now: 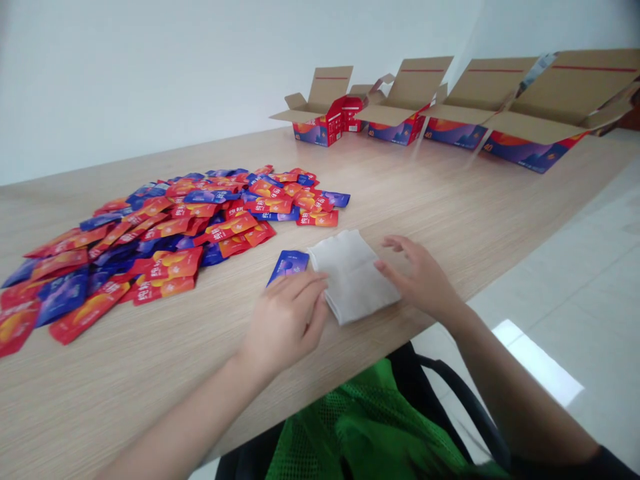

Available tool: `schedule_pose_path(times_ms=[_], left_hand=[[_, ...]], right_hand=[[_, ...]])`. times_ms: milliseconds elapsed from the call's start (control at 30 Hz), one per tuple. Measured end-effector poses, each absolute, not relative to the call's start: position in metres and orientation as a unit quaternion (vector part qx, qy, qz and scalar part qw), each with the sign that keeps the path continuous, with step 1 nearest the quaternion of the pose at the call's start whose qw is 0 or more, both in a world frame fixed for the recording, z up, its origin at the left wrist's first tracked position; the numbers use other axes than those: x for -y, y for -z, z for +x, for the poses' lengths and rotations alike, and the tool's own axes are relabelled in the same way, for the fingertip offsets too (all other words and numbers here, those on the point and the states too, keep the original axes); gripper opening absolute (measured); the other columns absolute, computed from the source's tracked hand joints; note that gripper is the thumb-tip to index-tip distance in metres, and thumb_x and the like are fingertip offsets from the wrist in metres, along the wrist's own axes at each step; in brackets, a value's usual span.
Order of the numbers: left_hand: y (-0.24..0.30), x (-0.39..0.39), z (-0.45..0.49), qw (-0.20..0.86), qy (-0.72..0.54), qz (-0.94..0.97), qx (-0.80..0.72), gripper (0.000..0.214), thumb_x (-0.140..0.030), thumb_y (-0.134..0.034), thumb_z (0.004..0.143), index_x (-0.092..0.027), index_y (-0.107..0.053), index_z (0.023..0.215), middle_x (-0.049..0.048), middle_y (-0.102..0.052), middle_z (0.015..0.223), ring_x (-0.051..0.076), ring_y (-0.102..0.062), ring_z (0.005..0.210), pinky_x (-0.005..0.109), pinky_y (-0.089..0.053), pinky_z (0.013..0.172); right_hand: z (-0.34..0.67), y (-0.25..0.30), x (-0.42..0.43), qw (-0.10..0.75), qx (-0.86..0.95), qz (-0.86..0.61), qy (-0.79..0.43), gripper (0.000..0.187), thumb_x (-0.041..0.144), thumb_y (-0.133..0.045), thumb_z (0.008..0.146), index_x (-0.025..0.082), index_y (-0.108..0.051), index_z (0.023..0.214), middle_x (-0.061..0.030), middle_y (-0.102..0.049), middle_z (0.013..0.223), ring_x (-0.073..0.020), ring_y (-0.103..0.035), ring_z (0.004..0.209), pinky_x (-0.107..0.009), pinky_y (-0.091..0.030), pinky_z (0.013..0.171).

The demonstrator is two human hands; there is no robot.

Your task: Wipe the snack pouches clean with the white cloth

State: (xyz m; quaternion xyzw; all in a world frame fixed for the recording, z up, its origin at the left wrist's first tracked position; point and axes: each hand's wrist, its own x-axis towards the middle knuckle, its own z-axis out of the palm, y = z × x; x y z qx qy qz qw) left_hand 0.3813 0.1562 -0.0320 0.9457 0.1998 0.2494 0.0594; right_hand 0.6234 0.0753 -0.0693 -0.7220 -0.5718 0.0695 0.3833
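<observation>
A folded white cloth [355, 277] lies flat near the table's front edge, between my two hands. My left hand [287, 317] is closed, with its fingertips and thumb at the cloth's left edge. Just behind that hand lies a single blue sachet [291, 262], partly covered by my knuckles. My right hand [417, 277] is open over the cloth's right side, its thumb and fingers spread with nothing between them.
A wide pile of red and blue sachets [173, 227] spreads over the left of the table [400, 193]. Several open cardboard boxes [393, 131] stand along the back right, flaps raised. Below the front edge are green mesh fabric [360, 427] and a tiled floor [595, 293].
</observation>
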Motion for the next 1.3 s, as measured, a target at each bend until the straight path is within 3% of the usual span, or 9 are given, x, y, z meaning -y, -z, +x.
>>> schedule_pose_path(times_ms=[167, 267, 500, 667, 833, 1000, 1100, 1233, 1300], left_hand=[[0.038, -0.164, 0.402, 0.097, -0.153, 0.963, -0.200, 0.038, -0.020, -0.043, 0.095, -0.014, -0.058, 0.130, 0.0153, -0.053, 0.142, 0.031, -0.047, 0.133, 0.052, -0.041, 0.107], [0.062, -0.159, 0.414, 0.126, -0.096, 0.965, -0.208, 0.043, -0.020, -0.043, 0.094, -0.014, -0.055, 0.135, 0.0163, -0.049, 0.147, 0.035, -0.040, 0.140, 0.058, -0.035, 0.111], [0.076, -0.159, 0.409, 0.193, -0.101, 0.948, -0.234, 0.047, -0.024, -0.049, 0.092, -0.019, -0.052, 0.139, 0.0140, -0.040, 0.154, 0.033, -0.034, 0.144, 0.054, -0.028, 0.117], [0.065, -0.171, 0.405, 0.336, -0.202, 0.870, -0.298, 0.072, -0.040, -0.055, 0.093, -0.013, -0.024, 0.153, 0.0213, -0.029, 0.158, 0.032, -0.032, 0.145, 0.053, -0.034, 0.114], [0.035, -0.166, 0.407, 0.617, -0.269, 0.690, -0.265, 0.050, -0.046, -0.061, 0.089, -0.015, -0.059, 0.127, 0.0150, -0.068, 0.122, 0.030, -0.064, 0.113, 0.046, -0.050, 0.097], [0.019, -0.155, 0.391, 0.639, -0.308, 0.654, -0.264, 0.028, -0.039, -0.069, 0.081, -0.019, -0.071, 0.102, 0.0061, -0.073, 0.092, 0.022, -0.068, 0.087, 0.034, -0.054, 0.078], [0.012, -0.149, 0.380, 0.643, -0.306, 0.654, -0.257, 0.012, -0.030, -0.067, 0.081, -0.019, -0.071, 0.083, 0.0033, -0.069, 0.083, 0.016, -0.064, 0.070, 0.026, -0.050, 0.061], [0.001, -0.144, 0.366, 0.574, -0.312, 0.718, -0.240, 0.029, -0.021, -0.058, 0.085, -0.017, -0.057, 0.055, 0.0049, -0.063, 0.091, 0.015, -0.058, 0.074, 0.026, -0.047, 0.062], [-0.003, -0.145, 0.359, 0.475, -0.328, 0.777, -0.252, 0.030, -0.014, -0.051, 0.085, -0.018, -0.056, 0.055, 0.0051, -0.060, 0.093, 0.016, -0.058, 0.081, 0.028, -0.048, 0.066]], right_hand=[[0.634, 0.070, -0.078, 0.205, 0.605, -0.750, -0.172, 0.032, 0.047, -0.063, 0.085, 0.016, -0.068, 0.094, -0.0115, -0.071, 0.092, -0.0262, -0.065, 0.082, -0.036, -0.046, 0.072], [0.639, 0.065, -0.081, 0.181, 0.603, -0.746, -0.218, 0.031, 0.047, -0.060, 0.087, 0.017, -0.066, 0.081, -0.0093, -0.071, 0.080, -0.0238, -0.063, 0.071, -0.033, -0.042, 0.062], [0.633, 0.071, -0.096, 0.306, 0.567, -0.710, -0.286, 0.020, 0.030, -0.059, 0.085, 0.016, -0.068, 0.096, -0.0122, -0.074, 0.099, -0.0298, -0.068, 0.090, -0.040, -0.051, 0.076], [0.612, 0.064, -0.082, 0.502, 0.558, -0.603, -0.269, 0.031, 0.030, -0.058, 0.088, 0.021, -0.064, 0.118, -0.0082, -0.071, 0.114, -0.0289, -0.064, 0.108, -0.045, -0.049, 0.093], [0.601, 0.037, -0.077, 0.609, 0.534, -0.498, -0.310, 0.030, 0.033, -0.065, 0.089, 0.025, -0.064, 0.117, -0.0034, -0.071, 0.108, -0.0239, -0.064, 0.103, -0.040, -0.050, 0.092], [0.598, 0.034, -0.079, 0.612, 0.543, -0.441, -0.370, 0.015, 0.037, -0.070, 0.086, 0.024, -0.069, 0.094, -0.0032, -0.070, 0.093, -0.0215, -0.064, 0.090, -0.036, -0.051, 0.083], [0.603, 0.035, -0.074, 0.586, 0.589, -0.371, -0.414, 0.015, 0.032, -0.070, 0.086, 0.023, -0.070, 0.074, -0.0050, -0.069, 0.107, -0.0217, -0.065, 0.099, -0.036, -0.051, 0.084], [0.619, 0.031, -0.063, 0.503, 0.650, -0.405, -0.400, 0.023, 0.029, -0.063, 0.091, 0.024, -0.073, 0.071, -0.0045, -0.066, 0.120, -0.0236, -0.062, 0.111, -0.042, -0.048, 0.097], [0.627, 0.027, -0.058, 0.560, 0.606, -0.464, -0.322, 0.019, 0.028, -0.064, 0.088, 0.025, -0.072, 0.072, -0.0037, -0.067, 0.113, -0.0226, -0.063, 0.106, -0.044, -0.048, 0.098]])
